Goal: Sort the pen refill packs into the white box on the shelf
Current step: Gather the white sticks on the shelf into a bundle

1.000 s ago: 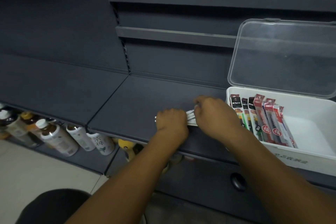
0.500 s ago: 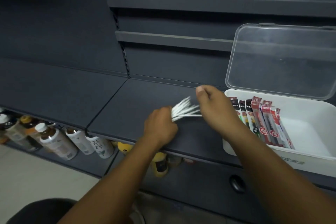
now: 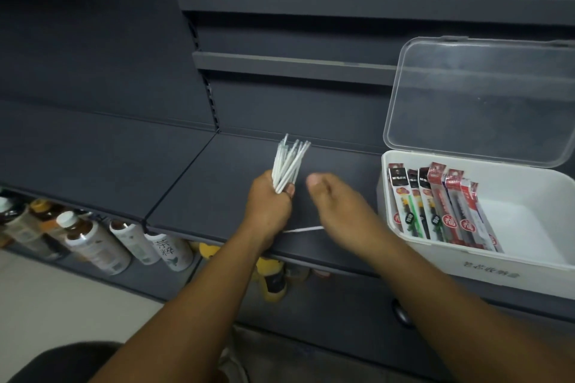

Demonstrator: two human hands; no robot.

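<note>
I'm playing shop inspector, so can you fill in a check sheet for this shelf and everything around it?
Surface: dark grey metal shelf.
Job's things: white plastic box, its clear plastic lid up; red and black refill packs lean in its left part.
Clutter: one thin white stick lies loose near the shelf's front edge.
Hands: left hand grips a bundle of thin white sticks; right hand open, holding nothing.
Cables: nothing seen.
Surroundings: drink bottles stored below the shelf.

We see two bare forearms, uncovered as far as they show, ending in a bare left hand and right hand; the right thumbnail is short.
</note>
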